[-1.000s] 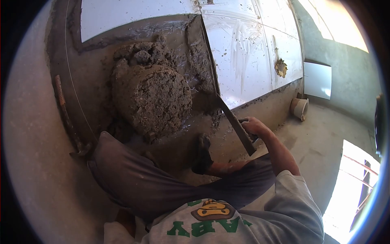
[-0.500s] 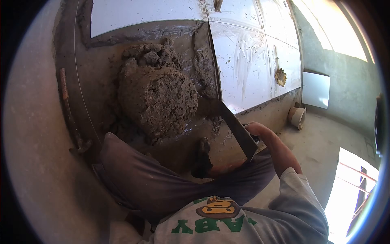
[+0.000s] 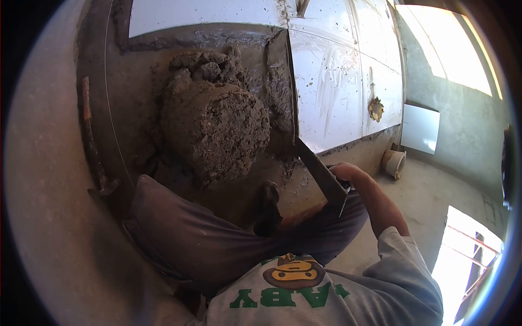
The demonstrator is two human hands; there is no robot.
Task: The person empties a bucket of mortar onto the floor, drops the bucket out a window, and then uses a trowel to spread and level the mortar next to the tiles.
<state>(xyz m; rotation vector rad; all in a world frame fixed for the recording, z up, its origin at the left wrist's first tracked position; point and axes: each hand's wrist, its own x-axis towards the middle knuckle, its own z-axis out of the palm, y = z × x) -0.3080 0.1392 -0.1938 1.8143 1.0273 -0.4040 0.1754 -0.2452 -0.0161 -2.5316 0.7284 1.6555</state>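
Note:
My right hand (image 3: 342, 172) is wrapped round a long, flat, dark trowel (image 3: 322, 175), its fingers partly hidden behind the blade. The blade slants from beside my knee up to the near corner of the white tiles (image 3: 326, 92). To its left, a large heap of wet grey-brown mortar (image 3: 215, 127) lies on the floor. My left hand is out of sight.
A hammer (image 3: 92, 130) with a worn handle lies along the left wall, beside a taut string (image 3: 109, 92). A dirty bucket (image 3: 393, 163) lies on its side at the right, near a loose white tile (image 3: 421, 129). A yellowish lump (image 3: 376, 109) sits on the tiles.
The trowel blade has tilted, and its far end has drawn back to the right, towards me. My right hand keeps its hold. The whole view has shifted slightly.

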